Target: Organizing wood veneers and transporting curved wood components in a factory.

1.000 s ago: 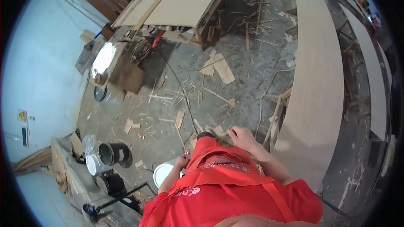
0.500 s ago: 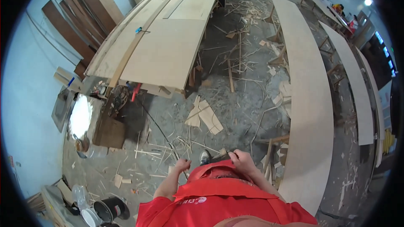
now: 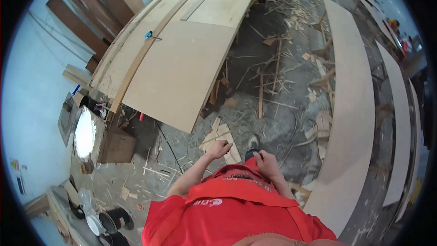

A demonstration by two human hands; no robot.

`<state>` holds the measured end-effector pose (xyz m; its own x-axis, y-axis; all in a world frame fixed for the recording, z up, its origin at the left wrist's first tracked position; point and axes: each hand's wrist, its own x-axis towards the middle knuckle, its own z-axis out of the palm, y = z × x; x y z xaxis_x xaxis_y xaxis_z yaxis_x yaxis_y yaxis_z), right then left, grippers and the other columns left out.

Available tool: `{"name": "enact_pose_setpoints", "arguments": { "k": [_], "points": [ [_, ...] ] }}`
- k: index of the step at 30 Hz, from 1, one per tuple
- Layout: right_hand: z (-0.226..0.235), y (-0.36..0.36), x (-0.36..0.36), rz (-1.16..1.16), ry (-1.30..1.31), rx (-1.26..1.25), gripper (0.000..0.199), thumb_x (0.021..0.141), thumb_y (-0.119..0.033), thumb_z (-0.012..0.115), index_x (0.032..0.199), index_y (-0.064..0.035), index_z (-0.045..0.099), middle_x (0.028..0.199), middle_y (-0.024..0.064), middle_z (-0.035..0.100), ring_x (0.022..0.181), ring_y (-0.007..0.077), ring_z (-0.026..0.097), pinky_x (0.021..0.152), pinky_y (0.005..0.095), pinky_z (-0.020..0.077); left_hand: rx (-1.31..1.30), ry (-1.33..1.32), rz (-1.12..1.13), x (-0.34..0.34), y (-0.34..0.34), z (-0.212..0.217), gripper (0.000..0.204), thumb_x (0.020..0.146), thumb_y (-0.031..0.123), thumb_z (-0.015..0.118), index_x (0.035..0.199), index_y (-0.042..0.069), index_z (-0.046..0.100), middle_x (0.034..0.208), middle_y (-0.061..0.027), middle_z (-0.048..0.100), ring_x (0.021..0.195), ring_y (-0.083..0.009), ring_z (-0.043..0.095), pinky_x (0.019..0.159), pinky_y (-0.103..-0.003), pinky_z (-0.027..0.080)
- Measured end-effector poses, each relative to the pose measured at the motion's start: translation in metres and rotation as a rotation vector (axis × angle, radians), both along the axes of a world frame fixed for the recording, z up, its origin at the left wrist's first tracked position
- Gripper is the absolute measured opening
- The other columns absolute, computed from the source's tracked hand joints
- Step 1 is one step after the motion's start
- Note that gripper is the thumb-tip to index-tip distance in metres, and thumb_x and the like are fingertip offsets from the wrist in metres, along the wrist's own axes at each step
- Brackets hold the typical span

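My left hand [image 3: 220, 149] is raised in front of the red apron [image 3: 241, 177], its fingers curled, with nothing visible in them. Beside the apron's right edge, my right hand [image 3: 268, 163] is closed in a loose fist, and I see nothing held there either. Ahead to the left lies a pale plywood sheet [image 3: 177, 68] on a long workbench. A narrow wooden batten [image 3: 132, 75] runs along the sheet's left side, with a blue-handled tool [image 3: 148, 34] lying on it. A greyish strip [image 3: 203, 0] rests farther up. Neither hand touches the bench.
Offcuts [image 3: 223, 136] and thin wood scraps litter the concrete floor. A long pale panel [image 3: 353, 95] stands on trestles to the right, with more panels beyond. At the left are a wooden box [image 3: 117, 146] and black bucket [image 3: 114, 220]; brown boards [image 3: 75, 23] lean on the wall.
I have come closer to the bench, and its plywood sheet looks larger. My left hand has risen and swung rightward. My right hand has shifted slightly right. One foot shows farther ahead.
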<state>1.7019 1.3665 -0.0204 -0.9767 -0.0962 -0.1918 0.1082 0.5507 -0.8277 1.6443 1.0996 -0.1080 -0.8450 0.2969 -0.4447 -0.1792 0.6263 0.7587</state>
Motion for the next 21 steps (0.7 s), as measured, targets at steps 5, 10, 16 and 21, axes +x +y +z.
{"name": "enact_pose_setpoints", "arguments": {
  "k": [5, 10, 16, 21],
  "points": [
    [0.020, 0.064, -0.145, 0.144, 0.095, 0.038, 0.030, 0.096, -0.027, 0.060, 0.082, -0.0003, 0.059, 0.076, 0.0245, 0.061, 0.074, 0.0447, 0.060, 0.061, 0.0474, 0.0466, -0.015, 0.027, 0.179, -0.103, 0.024, 0.021, 0.042, 0.095, 0.037, 0.054, 0.088, -0.002, 0.068, 0.076, -0.0139, 0.070, 0.070, -0.0233, 0.068, 0.069, -0.037, 0.053],
    [0.044, 0.094, -0.276, 0.261, 0.276, 0.215, 0.029, 0.095, -0.025, 0.060, 0.080, 0.0001, 0.059, 0.073, 0.0231, 0.061, 0.070, 0.0423, 0.061, 0.060, 0.0456, 0.0467, 0.043, 0.128, 0.437, -0.219, -0.001, 0.047, 0.034, 0.094, 0.028, 0.055, 0.092, -0.003, 0.066, 0.075, -0.0141, 0.068, 0.067, -0.0220, 0.068, 0.065, -0.036, 0.053],
    [0.030, 0.070, -0.398, 0.245, 0.162, 0.222, 0.031, 0.095, -0.024, 0.060, 0.077, 0.0008, 0.057, 0.074, 0.0222, 0.062, 0.071, 0.0426, 0.062, 0.061, 0.0460, 0.0471, 0.033, 0.191, 0.673, -0.381, -0.110, 0.015, 0.031, 0.094, 0.025, 0.055, 0.100, -0.004, 0.064, 0.080, -0.0137, 0.069, 0.069, -0.0215, 0.069, 0.067, -0.036, 0.054],
    [0.005, 0.035, -0.483, 0.276, 0.093, 0.313, 0.032, 0.096, -0.024, 0.060, 0.078, 0.0012, 0.057, 0.069, 0.0205, 0.062, 0.065, 0.0384, 0.063, 0.059, 0.0431, 0.0474, -0.167, 0.326, 0.907, -0.529, -0.241, -0.003, 0.036, 0.093, 0.026, 0.056, 0.111, -0.005, 0.061, 0.082, -0.0152, 0.069, 0.069, -0.0239, 0.069, 0.068, -0.037, 0.055]
  ]
}}
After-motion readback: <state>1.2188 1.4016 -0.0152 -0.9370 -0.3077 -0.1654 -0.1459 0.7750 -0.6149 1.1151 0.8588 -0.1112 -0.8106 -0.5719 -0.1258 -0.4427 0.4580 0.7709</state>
